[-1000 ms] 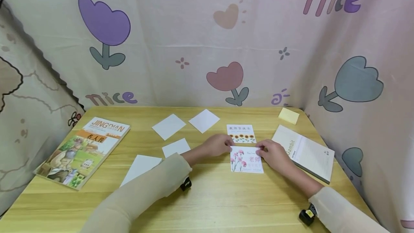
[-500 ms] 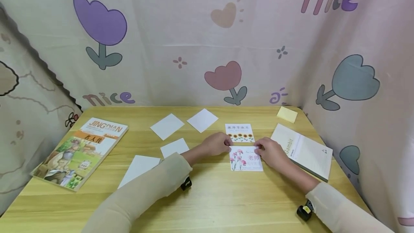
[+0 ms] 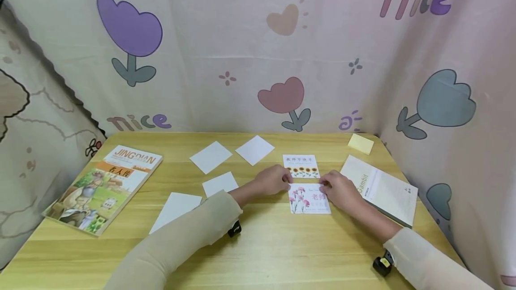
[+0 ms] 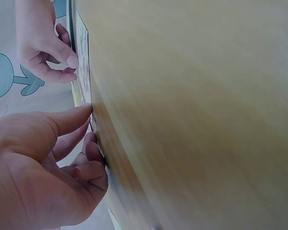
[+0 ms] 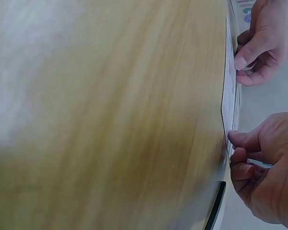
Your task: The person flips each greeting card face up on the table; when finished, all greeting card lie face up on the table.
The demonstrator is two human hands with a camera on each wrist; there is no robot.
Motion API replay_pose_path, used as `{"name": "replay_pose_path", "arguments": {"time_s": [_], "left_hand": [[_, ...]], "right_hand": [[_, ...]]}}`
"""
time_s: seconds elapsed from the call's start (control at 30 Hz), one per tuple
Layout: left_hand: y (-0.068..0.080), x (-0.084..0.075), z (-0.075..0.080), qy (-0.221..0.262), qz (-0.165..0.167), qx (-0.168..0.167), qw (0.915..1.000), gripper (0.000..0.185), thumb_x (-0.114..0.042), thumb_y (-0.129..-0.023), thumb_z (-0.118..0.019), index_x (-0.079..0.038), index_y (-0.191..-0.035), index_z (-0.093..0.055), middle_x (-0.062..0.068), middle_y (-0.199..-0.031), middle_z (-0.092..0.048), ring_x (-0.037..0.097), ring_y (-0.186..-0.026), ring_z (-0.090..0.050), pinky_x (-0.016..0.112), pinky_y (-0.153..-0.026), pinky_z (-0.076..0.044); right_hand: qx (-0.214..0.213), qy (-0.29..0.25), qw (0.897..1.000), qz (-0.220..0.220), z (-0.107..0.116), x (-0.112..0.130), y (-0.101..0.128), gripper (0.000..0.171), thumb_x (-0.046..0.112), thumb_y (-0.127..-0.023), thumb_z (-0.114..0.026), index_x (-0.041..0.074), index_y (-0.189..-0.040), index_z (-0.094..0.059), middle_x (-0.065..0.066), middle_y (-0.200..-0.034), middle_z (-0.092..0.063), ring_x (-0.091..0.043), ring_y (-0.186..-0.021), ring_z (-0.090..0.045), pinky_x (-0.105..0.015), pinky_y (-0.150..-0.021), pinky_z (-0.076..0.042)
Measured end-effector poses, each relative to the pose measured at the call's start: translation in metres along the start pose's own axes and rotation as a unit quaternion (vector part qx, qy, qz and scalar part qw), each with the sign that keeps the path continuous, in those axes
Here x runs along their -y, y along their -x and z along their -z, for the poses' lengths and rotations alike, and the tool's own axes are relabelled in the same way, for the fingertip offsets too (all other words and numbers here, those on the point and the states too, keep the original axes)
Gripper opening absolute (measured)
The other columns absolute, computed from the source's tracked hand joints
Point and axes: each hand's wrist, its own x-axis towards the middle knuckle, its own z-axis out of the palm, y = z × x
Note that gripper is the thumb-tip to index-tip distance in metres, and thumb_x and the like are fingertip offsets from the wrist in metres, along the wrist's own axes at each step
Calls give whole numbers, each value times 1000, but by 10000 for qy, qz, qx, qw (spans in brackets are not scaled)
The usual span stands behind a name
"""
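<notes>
A card with pink carnations [image 3: 308,200] lies on the wooden table [image 3: 282,245] just in front of me. My left hand [image 3: 287,181] pinches its upper left corner and my right hand [image 3: 324,187] pinches its upper right corner. In the left wrist view the left hand [image 4: 89,139] has its thumb above and curled fingers under the card's edge [image 4: 83,62]. The right wrist view shows the right hand [image 5: 236,146] gripping the card [image 5: 229,91] the same way, with that edge raised slightly off the wood. A sunflower card [image 3: 300,166] lies just behind the carnation card.
Several blank white cards [image 3: 210,156] lie to the left of my hands. An illustrated book [image 3: 102,188] sits at the far left, a white notebook [image 3: 380,189] at the right, and a yellow sticky pad [image 3: 360,143] at the back right. Patterned curtains enclose the table.
Both hands keep their pinch on the carnation card's top corners. The card has barely shifted; only the head view swayed a little.
</notes>
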Motion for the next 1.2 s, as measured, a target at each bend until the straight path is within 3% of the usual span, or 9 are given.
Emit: {"name": "replay_pose_path", "arguments": {"time_s": [0.23,0.4,0.63,0.87,1.07,1.2], "left_hand": [[5,7,7,166,-48,-130,9998,11,-19,-94,-70,-17,-104,-74,-3,-107,-70,13,-102,-64,33,-90,-51],[11,23,27,288,-37,-451,9986,15,-19,-96,-67,-15,-108,-73,0,-109,-70,19,-104,-63,40,-90,-51],[14,55,64,113,269,-902,9955,19,-20,-95,-67,-13,-112,-72,3,-112,-69,23,-107,-62,44,-93,-48],[3,94,92,-34,772,-895,9930,22,-23,-99,-65,-15,-119,-68,6,-127,-65,26,-119,-59,50,-103,-45],[-10,123,104,246,839,-795,9930,29,-21,-100,-62,-11,-128,-64,9,-131,-61,28,-120,-56,47,-106,-45],[-15,140,111,385,782,-796,9930,30,-16,-100,-62,-8,-129,-63,10,-128,-62,28,-119,-57,45,-104,-46]], "right_hand": [[-63,-3,9999,139,4,4,-5,17,4,-89,-74,2,-106,-73,-9,-100,-65,-20,-84,-62,-36,-69,-50],[-129,-213,9995,185,10,13,-19,21,5,-89,-74,2,-110,-73,-12,-103,-66,-19,-78,-59,-32,-66,-47],[89,-1028,9947,-11,7,33,-61,28,13,-93,-72,2,-119,-69,-13,-112,-66,-21,-82,-57,-31,-69,-49],[339,-1660,9855,-63,-11,51,-113,39,18,-96,-69,3,-132,-62,-14,-123,-65,-26,-101,-60,-36,-82,-53],[524,-1835,9815,-142,-31,55,-149,44,21,-98,-67,2,-136,-59,-15,-129,-59,-30,-111,-59,-40,-89,-54],[634,-1565,9852,-278,-45,59,-165,47,25,-97,-69,3,-137,-59,-15,-132,-60,-31,-119,-59,-43,-98,-52]]}}
